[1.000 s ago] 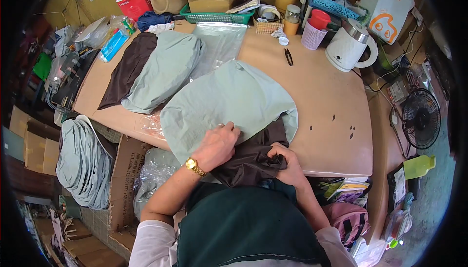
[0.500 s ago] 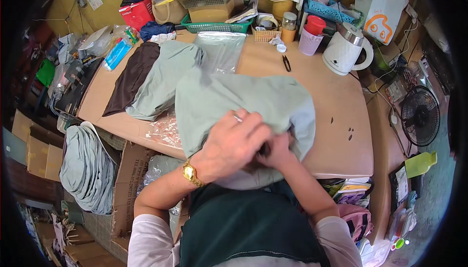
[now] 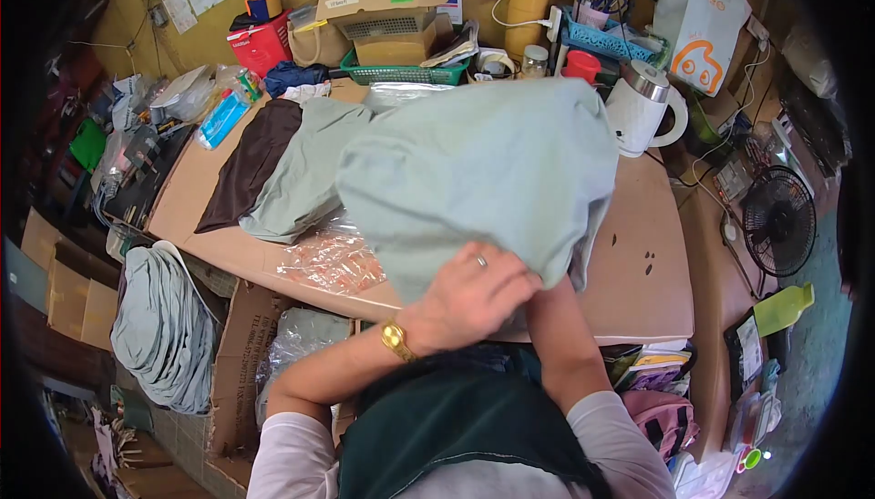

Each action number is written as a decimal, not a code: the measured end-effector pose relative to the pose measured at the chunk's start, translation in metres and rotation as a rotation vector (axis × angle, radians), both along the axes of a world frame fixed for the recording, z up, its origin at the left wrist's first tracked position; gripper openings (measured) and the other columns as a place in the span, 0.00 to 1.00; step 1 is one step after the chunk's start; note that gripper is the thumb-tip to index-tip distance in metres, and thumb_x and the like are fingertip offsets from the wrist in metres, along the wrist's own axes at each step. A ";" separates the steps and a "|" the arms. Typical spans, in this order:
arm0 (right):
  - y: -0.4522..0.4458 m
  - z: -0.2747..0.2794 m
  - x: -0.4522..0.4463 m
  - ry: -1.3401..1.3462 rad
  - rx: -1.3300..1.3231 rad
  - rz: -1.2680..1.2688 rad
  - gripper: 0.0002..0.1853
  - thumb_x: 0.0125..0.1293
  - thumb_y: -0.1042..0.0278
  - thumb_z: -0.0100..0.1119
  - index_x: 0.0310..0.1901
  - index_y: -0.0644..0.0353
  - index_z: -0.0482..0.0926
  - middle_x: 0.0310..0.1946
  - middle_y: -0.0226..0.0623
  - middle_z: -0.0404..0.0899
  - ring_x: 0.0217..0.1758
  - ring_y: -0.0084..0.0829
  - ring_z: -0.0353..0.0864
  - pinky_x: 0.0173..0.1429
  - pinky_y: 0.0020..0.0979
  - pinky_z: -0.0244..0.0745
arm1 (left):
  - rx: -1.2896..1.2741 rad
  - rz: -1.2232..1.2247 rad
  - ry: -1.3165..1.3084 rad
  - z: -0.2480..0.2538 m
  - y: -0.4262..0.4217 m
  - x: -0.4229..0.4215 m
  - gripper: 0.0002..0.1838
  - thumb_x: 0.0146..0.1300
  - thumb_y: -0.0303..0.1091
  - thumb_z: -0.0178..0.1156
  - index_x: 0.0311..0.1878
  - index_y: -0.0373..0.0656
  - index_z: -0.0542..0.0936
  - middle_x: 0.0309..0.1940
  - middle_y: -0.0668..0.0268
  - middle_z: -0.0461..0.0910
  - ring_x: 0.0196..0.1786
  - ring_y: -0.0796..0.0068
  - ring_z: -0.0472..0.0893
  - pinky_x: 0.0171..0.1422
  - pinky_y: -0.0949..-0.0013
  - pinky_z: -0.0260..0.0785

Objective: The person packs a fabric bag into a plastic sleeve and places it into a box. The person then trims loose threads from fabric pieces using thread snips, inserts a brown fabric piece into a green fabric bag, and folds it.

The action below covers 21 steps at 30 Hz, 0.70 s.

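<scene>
A large piece of pale grey-green fabric [image 3: 474, 171], shaped like a bag or cover, is held up over the table in front of me. My left hand [image 3: 478, 291], with a ring and a gold watch, has its fingers closed on the fabric's near edge. Right beside it, my right wrist [image 3: 553, 303] goes up into the fabric, so the fingers of that hand are hidden. Another pale green piece [image 3: 305, 166] lies to the left on the table, overlapping a dark brown cloth [image 3: 248, 166].
A white kettle [image 3: 633, 112] stands behind the fabric's right side. Clear plastic [image 3: 328, 262] lies on the tan table [image 3: 652, 303]. At the back is a green basket [image 3: 401, 71] with cardboard boxes. Stacked pale green fabric [image 3: 164, 335] sits lower left; a black fan [image 3: 777, 221] is at right.
The fabric has risen and spread away from me, covering the small dark clippers and the cup. My right hand has gone inside it. My left hand has moved slightly right and down.
</scene>
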State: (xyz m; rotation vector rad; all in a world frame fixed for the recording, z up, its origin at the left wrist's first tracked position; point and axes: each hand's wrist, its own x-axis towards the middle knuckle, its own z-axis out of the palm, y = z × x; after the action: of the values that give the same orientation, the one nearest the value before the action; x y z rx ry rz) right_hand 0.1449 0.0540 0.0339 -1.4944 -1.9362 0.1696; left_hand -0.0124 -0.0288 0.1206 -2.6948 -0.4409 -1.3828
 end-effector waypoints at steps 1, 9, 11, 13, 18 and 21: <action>-0.003 -0.002 0.002 -0.013 -0.041 0.013 0.34 0.53 0.51 0.66 0.60 0.61 0.74 0.62 0.50 0.74 0.66 0.46 0.72 0.67 0.38 0.67 | 0.003 0.041 -0.083 0.002 -0.006 0.002 0.15 0.45 0.20 0.60 0.39 0.42 0.83 0.35 0.63 0.78 0.34 0.65 0.79 0.40 0.63 0.72; 0.046 0.030 0.027 -0.062 0.229 -0.184 0.38 0.56 0.43 0.64 0.63 0.61 0.73 0.62 0.52 0.73 0.68 0.47 0.69 0.70 0.38 0.64 | -0.372 0.184 0.001 -0.041 0.002 0.014 0.26 0.52 0.23 0.62 0.57 0.40 0.73 0.57 0.49 0.69 0.55 0.45 0.74 0.56 0.44 0.70; 0.036 0.060 0.040 -0.173 0.189 -0.129 0.39 0.56 0.41 0.63 0.64 0.61 0.72 0.62 0.53 0.73 0.69 0.47 0.68 0.71 0.39 0.63 | -0.153 0.604 -0.009 -0.023 0.027 -0.002 0.26 0.56 0.34 0.64 0.59 0.39 0.72 0.62 0.46 0.65 0.66 0.42 0.65 0.66 0.24 0.50; 0.008 0.095 0.044 -0.254 -0.170 -0.026 0.40 0.57 0.39 0.62 0.65 0.61 0.72 0.62 0.53 0.73 0.70 0.48 0.67 0.72 0.39 0.63 | -0.354 0.779 0.164 -0.016 0.058 -0.028 0.28 0.61 0.45 0.61 0.60 0.37 0.73 0.66 0.45 0.61 0.72 0.41 0.57 0.65 0.15 0.30; 0.027 0.056 0.044 -0.089 -0.562 -0.305 0.28 0.61 0.51 0.61 0.59 0.59 0.77 0.58 0.53 0.76 0.64 0.53 0.72 0.70 0.41 0.64 | -0.183 0.875 0.211 -0.019 0.059 -0.038 0.22 0.68 0.49 0.54 0.48 0.39 0.83 0.67 0.46 0.63 0.74 0.45 0.57 0.66 0.16 0.29; 0.031 0.007 0.075 -0.102 0.218 -0.118 0.16 0.62 0.64 0.57 0.50 0.58 0.82 0.50 0.48 0.81 0.57 0.52 0.77 0.63 0.47 0.70 | -0.267 0.703 0.456 -0.018 0.041 -0.043 0.20 0.66 0.51 0.56 0.35 0.42 0.85 0.66 0.49 0.67 0.74 0.54 0.60 0.67 0.16 0.24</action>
State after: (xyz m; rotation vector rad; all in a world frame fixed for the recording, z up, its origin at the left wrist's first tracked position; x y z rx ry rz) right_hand 0.2198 0.0846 0.0414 -1.4895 -1.8708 -0.1678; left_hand -0.0556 0.0123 0.1024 -2.5062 -1.4092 -0.5349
